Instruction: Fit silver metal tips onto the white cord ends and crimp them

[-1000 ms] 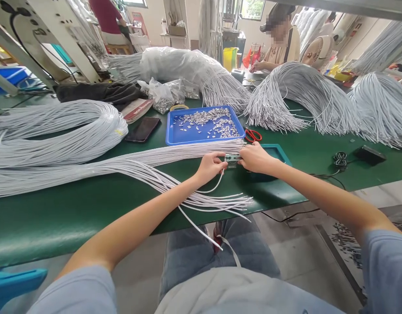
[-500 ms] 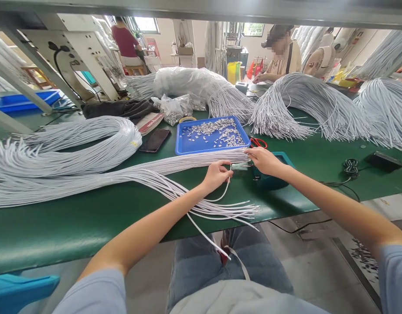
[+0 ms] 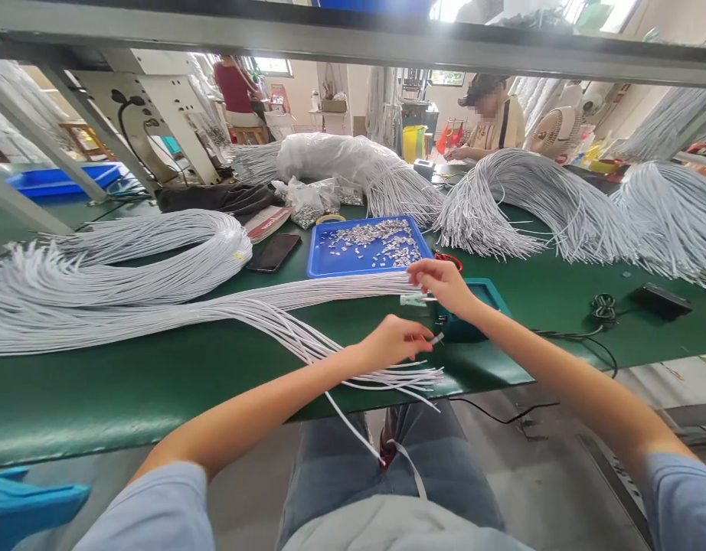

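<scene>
My left hand (image 3: 394, 341) is low over the loose white cables (image 3: 381, 378), thumb and fingers pinched. A small white-silver piece (image 3: 437, 338) sticks out from its fingertips; whether it is a cable's end I cannot make out. Farther back, my right hand (image 3: 445, 285) has its fingers closed at the tips of the straight bundle of white cables (image 3: 330, 289). Just below those fingers is a pale green clip-like part (image 3: 413, 300), in front of a dark green box (image 3: 484, 295). My right forearm partly covers this box.
Behind the hands lies a blue tray (image 3: 324, 269) with many small metal pieces. Red-handled scissors (image 3: 452, 261), a phone (image 3: 276, 252) and a coiled cable bundle (image 3: 209, 237) are around it. Larger bundles (image 3: 560, 191) stand farther back. A metal bar (image 3: 353, 50) crosses overhead.
My left hand has moved away from the pale green part, down and slightly right toward the loose cable ends. My right hand stays at the bundle's tips. The view has tilted up a little.
</scene>
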The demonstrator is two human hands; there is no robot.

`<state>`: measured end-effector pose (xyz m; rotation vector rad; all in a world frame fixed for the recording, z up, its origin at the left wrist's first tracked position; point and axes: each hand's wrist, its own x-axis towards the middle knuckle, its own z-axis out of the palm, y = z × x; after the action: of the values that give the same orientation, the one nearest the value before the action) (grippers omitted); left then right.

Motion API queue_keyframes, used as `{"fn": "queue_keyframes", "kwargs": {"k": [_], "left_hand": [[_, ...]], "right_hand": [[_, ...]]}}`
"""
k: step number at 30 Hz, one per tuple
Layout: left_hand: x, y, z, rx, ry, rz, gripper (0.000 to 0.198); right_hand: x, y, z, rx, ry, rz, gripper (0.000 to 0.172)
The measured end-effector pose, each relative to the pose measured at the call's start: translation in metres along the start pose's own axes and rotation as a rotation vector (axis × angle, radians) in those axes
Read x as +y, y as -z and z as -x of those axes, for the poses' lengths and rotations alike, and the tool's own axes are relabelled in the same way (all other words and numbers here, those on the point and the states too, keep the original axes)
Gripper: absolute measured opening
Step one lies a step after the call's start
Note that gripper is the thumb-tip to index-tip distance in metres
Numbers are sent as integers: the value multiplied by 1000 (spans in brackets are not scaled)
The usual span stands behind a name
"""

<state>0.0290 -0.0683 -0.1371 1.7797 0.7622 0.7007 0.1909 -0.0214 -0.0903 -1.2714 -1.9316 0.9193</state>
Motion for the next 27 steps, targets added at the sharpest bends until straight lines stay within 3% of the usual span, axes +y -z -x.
{"fn": "queue_keyframes", "kwargs": {"k": [3,5,7,9,10,12,15,19,27], "left_hand": [[21,-7,23,-255,-165,-216,10],[31,5,39,-286,-318,-423,20],[34,29,50,-150,-387,-595,28],[28,61,53,49,-283,-810,28],[22,77,51,143,-164,-965,24],[8,104,45,253,18,-1162,16],[-14,127,36,265,97,-1231,14],[-27,131,33,238,109,-1294,23],[-27,130,26,232,114,-1318,26]], "right_hand": [[-10,-31,1,-368,32,-141,29],[-11,-51,3,-561,53,-194,21],[-7,-65,5,-695,67,-231,16],[-2,-74,7,-799,59,-271,18],[1,-77,8,-835,50,-291,21],[5,-81,12,-861,35,-322,25],[8,-85,18,-800,30,-352,22],[9,-88,23,-720,30,-375,19],[9,-87,24,-710,42,-398,15]]}}
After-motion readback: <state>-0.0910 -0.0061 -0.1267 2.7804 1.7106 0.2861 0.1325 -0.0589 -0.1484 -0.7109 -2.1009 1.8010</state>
